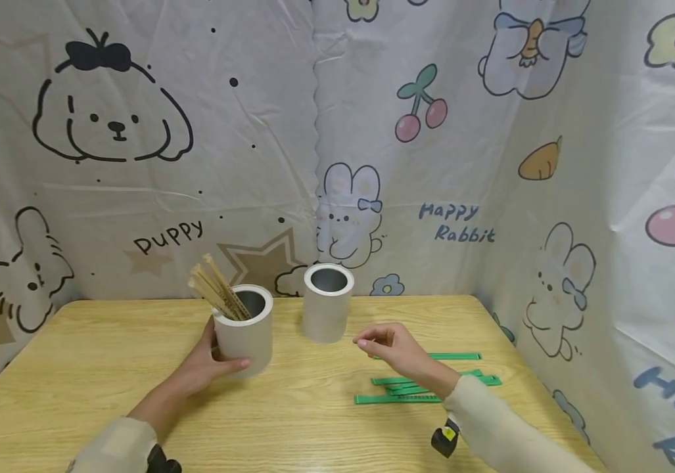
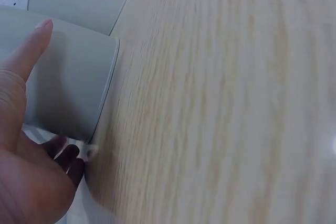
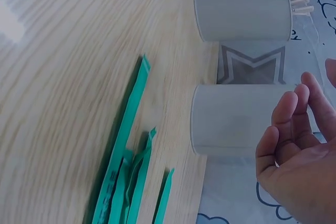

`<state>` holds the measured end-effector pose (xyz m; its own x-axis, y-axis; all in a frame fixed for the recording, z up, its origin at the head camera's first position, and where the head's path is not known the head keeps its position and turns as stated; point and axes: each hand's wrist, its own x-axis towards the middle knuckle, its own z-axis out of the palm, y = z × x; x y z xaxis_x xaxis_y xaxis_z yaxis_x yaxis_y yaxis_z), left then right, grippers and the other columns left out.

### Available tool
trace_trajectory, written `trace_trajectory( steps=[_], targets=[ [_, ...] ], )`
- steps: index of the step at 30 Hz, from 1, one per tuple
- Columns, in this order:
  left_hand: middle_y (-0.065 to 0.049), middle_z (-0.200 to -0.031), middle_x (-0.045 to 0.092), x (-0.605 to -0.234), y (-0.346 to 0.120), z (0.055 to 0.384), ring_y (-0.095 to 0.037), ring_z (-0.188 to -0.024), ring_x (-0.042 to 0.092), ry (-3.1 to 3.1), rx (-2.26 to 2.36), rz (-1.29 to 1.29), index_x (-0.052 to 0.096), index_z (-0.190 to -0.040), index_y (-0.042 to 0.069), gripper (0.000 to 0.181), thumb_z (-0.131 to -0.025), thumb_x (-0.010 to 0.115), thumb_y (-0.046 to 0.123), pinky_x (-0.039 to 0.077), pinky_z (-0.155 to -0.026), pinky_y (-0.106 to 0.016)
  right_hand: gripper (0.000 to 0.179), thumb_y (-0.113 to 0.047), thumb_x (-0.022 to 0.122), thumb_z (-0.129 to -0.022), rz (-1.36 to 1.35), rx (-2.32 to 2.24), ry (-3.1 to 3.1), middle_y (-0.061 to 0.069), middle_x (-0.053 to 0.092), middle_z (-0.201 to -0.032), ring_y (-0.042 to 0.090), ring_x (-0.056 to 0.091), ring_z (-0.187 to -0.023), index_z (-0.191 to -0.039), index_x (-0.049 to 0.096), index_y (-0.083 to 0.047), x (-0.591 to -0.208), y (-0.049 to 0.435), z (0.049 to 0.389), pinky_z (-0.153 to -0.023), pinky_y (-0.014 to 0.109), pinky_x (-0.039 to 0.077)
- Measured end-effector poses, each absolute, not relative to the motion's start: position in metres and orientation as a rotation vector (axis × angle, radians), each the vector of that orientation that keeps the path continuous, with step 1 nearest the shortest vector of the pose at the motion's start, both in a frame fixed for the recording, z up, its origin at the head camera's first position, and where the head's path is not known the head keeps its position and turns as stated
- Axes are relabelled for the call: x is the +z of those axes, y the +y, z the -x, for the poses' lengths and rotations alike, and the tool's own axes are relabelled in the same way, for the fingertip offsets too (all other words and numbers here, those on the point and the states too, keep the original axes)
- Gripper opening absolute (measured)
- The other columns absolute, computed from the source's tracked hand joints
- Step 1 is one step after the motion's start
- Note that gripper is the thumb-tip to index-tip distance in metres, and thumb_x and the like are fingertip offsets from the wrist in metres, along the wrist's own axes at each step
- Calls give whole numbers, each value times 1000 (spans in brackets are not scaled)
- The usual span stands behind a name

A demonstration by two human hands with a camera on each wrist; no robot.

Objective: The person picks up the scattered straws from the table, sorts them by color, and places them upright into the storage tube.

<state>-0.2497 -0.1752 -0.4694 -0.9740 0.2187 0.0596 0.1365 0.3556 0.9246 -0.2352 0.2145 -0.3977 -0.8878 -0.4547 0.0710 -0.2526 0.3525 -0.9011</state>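
My left hand (image 1: 204,364) holds a white cylindrical holder (image 1: 246,345) on the left, thumb across its front and fingers round its far side. Several thin tan sticks (image 1: 215,289) with dark print lean out of its mouth. A second, matching white holder (image 1: 326,312) stands upright beside it, and no sticks show at its mouth. To the right of that one hovers my right hand (image 1: 393,348), fingers loosely curled with nothing between them, as the right wrist view shows. Below it lie several flat green strips (image 3: 123,135) with dark print, partly hidden by the forearm in the head view.
A light wood table (image 1: 290,420) carries everything. Behind and to the right hangs a white cloth (image 1: 254,164) printed with cartoon animals and cherries, close to the table's far edge. The green strips lie on the right half of the table.
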Motion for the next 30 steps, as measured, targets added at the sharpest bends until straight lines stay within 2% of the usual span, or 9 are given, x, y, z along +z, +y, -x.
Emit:
trace_trajectory(
  steps=[4,6,11,19,30],
  targets=[
    [-33,-159,28,-468,-182,243,-51,-145,32,2563,1633,-296,-14,-162,13,124,-85,82,26,28,-115,-69,30,-21,59,-103,644,-1536,2430,19,67,-123,7,62,-92,-119,69,2,-398,222,232,-89,32,55],
    [-34,-159,26,-467,-185,240,-53,-145,30,2569,1614,-281,-12,-162,12,122,-86,82,27,30,-115,-69,30,-22,59,-103,654,-1533,2432,22,66,-124,6,62,-92,-119,69,3,-398,225,232,-90,33,55],
    [-36,-159,24,-465,-189,236,-57,-144,29,2580,1603,-275,-7,-162,7,115,-88,79,25,35,-112,-69,30,-21,59,-103,686,-1539,2447,26,64,-125,5,64,-95,-119,68,3,-399,233,232,-90,28,55],
    [-37,-156,27,-460,-190,227,-57,-141,32,2570,1630,-286,-1,-161,5,103,-92,74,22,34,-111,-71,28,-20,59,-103,713,-1483,2512,22,68,-118,6,65,-91,-117,70,2,-404,243,233,-86,29,55],
    [-37,-155,31,-460,-195,216,-58,-140,36,2582,1572,-269,15,-158,0,83,-99,65,30,41,-110,-64,28,-20,59,-103,716,-1387,2552,25,69,-118,7,64,-84,-117,70,3,-413,252,230,-80,32,56]
  ],
)
